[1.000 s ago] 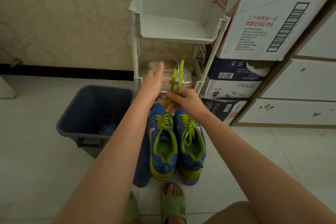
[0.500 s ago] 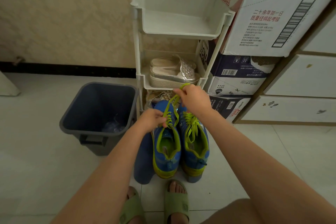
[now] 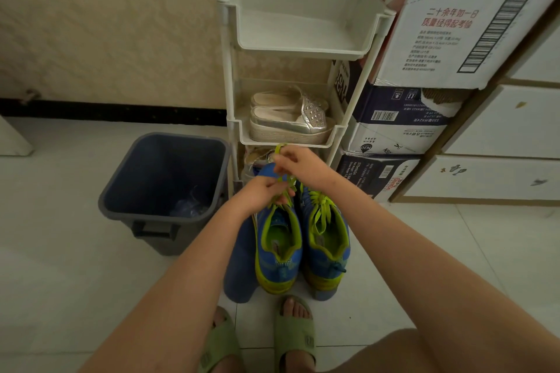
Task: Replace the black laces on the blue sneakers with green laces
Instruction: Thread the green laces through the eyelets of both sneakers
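Left hand [image 3: 265,192], right hand [image 3: 301,164] both pinch green lace [image 3: 280,148] over blue sneaker [image 3: 278,254] — knotting stage, likely; next: snug pull.

Grey bin [image 3: 142,218] left of white rack [image 3: 303,51] — clear plastic inside. Silver shoes [image 3: 288,126] on middle tray. Cardboard boxes [image 3: 454,24] stacked right of rack, against white drawers [image 3: 500,121]. Green slippers [image 3: 295,339] on tile.

Head-worn view; forward, steeply downward
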